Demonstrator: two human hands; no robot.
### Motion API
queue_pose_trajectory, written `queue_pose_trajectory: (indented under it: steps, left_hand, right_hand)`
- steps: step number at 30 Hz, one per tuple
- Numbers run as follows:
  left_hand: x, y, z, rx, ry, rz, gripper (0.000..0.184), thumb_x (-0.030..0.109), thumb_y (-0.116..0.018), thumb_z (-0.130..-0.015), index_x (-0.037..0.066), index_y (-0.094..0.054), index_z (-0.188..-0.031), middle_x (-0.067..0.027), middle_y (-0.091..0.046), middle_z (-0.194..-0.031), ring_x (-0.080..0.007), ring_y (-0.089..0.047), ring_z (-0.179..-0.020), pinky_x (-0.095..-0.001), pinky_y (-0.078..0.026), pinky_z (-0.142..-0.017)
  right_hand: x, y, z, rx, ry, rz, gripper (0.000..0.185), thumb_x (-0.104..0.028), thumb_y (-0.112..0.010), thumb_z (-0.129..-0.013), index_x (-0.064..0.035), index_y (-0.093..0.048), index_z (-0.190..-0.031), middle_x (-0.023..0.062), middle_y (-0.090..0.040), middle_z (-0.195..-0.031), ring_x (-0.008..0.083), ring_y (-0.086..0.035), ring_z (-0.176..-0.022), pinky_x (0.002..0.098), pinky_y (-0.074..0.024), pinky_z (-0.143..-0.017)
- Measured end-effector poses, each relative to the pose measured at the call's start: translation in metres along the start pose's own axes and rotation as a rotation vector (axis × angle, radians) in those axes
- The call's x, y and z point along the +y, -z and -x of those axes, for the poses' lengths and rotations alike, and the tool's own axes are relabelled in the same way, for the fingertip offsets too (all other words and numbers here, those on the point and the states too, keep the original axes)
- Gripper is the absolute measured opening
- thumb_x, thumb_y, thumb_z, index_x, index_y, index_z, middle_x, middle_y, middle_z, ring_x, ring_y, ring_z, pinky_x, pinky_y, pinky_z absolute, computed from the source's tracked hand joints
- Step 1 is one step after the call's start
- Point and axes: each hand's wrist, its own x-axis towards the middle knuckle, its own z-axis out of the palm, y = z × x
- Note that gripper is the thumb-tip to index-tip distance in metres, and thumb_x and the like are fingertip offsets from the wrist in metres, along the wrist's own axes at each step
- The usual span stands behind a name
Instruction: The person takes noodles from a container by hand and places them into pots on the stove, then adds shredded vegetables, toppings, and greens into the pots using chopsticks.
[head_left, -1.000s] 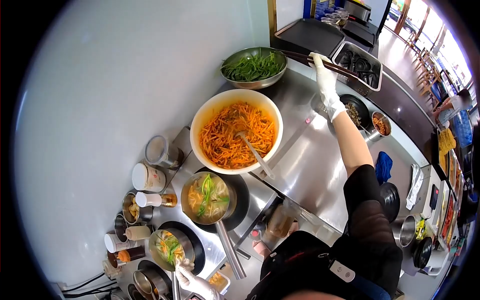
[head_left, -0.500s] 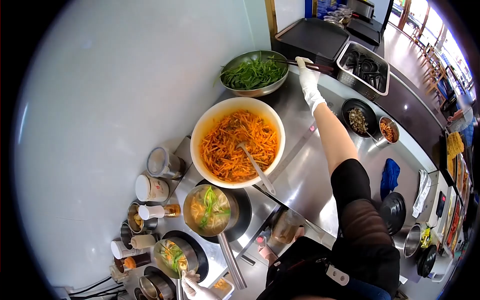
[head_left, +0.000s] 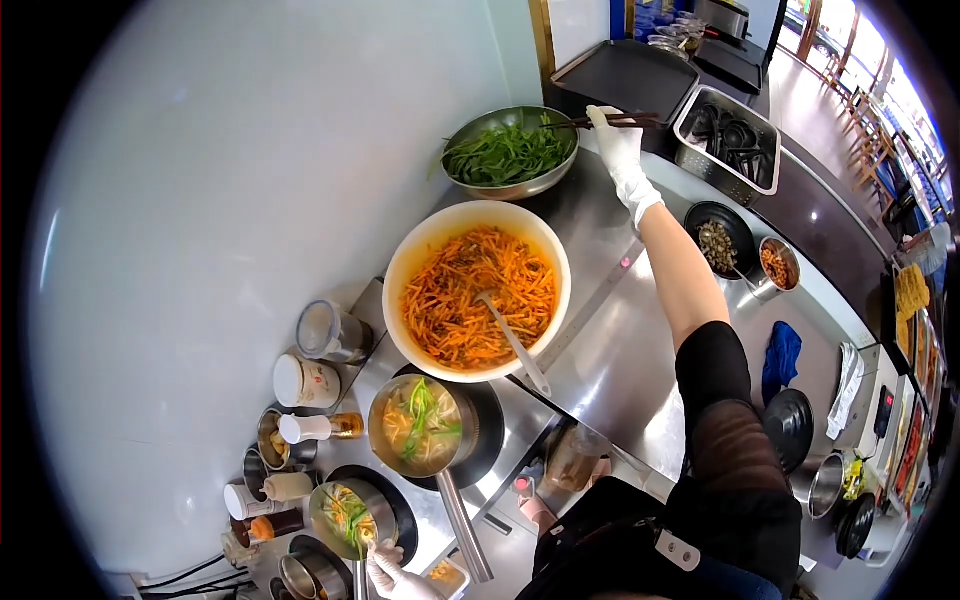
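My right hand (head_left: 618, 150), in a white glove, is closed on dark chopsticks (head_left: 630, 119) whose tips reach into a metal bowl of green leaves (head_left: 508, 153). At the bottom, my left hand (head_left: 388, 568), also gloved, is closed beside a small pot (head_left: 345, 515) of broth with greens; it is too small to tell what its fingers hold. A larger pot (head_left: 423, 425) with soup and greens sits above it, its handle toward me. Between that pot and the leaves stands a big white bowl (head_left: 395, 290) of shredded orange vegetable with a spoon (head_left: 515, 345) in it.
Jars (head_left: 307, 381) and bottles line the wall at left. On the right are a black bowl (head_left: 720, 238), a metal cup (head_left: 779, 264), a blue cloth (head_left: 781, 358) and a black lid (head_left: 789, 430). A perforated tray (head_left: 727, 140) of black utensils stands at the upper right.
My right hand has moved left toward the leaf bowl with the chopsticks, their tips now among the leaves. The view has shifted slightly. My left hand stays by the small pot.
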Motion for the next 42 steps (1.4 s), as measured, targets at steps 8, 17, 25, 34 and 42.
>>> queue_pose_trajectory:
  steps: [8,17,25,34,42]
  left_hand:
    - [0.006,-0.001,0.0,0.014,-0.013,-0.009,0.026,0.015,-0.045,-0.096,-0.002,-0.061,-0.105,-0.0053,-0.062,-0.082,-0.0085,-0.048,-0.065,-0.0213,-0.041,-0.061]
    - [-0.003,-0.003,0.003,0.028,0.017,0.016,0.026,0.016,-0.045,-0.096,-0.002,-0.061,-0.104,-0.0046,-0.059,-0.078,-0.0085,-0.046,-0.065,-0.0215,-0.039,-0.061]
    - [0.002,-0.005,0.006,0.011,0.014,0.002,0.025,0.015,-0.046,-0.096,-0.001,-0.062,-0.106,-0.0046,-0.06,-0.079,-0.0085,-0.047,-0.064,-0.0214,-0.04,-0.061]
    - [-0.003,-0.008,-0.001,-0.025,-0.011,0.041,0.024,0.016,-0.047,-0.095,-0.002,-0.061,-0.105,-0.0045,-0.062,-0.08,-0.0084,-0.05,-0.066,-0.0218,-0.042,-0.063]
    - [0.001,0.002,0.003,0.002,0.022,0.041,0.024,0.016,-0.047,-0.096,-0.001,-0.063,-0.103,-0.003,-0.06,-0.078,-0.0072,-0.046,-0.065,-0.0211,-0.04,-0.062]
  right_hand:
    - [-0.007,-0.014,0.006,0.024,0.131,-0.039,0.013,-0.013,-0.067,-0.081,0.0,-0.068,-0.084,0.0036,-0.066,-0.073,0.0101,-0.058,-0.066,0.0248,-0.046,-0.064]
    - [0.031,-0.018,0.001,0.056,0.02,-0.099,0.014,-0.015,-0.066,-0.081,-0.0011,-0.068,-0.083,0.0038,-0.067,-0.075,0.01,-0.059,-0.07,0.025,-0.0458,-0.067]
    - [0.027,-0.016,0.001,0.081,0.181,-0.051,0.015,-0.015,-0.065,-0.083,-0.0005,-0.066,-0.084,0.006,-0.067,-0.078,0.0122,-0.062,-0.071,0.0252,-0.0486,-0.069]
    - [-0.02,0.005,0.004,-0.104,0.388,0.116,0.009,-0.01,-0.063,-0.084,-0.0015,-0.066,-0.085,0.0056,-0.065,-0.078,0.0132,-0.062,-0.071,0.0245,-0.0481,-0.067]
    - [-0.056,0.0,0.01,-0.042,0.56,-0.067,0.006,-0.006,-0.065,-0.081,-0.0017,-0.068,-0.084,0.0083,-0.066,-0.084,0.0147,-0.063,-0.073,0.0245,-0.0489,-0.068]
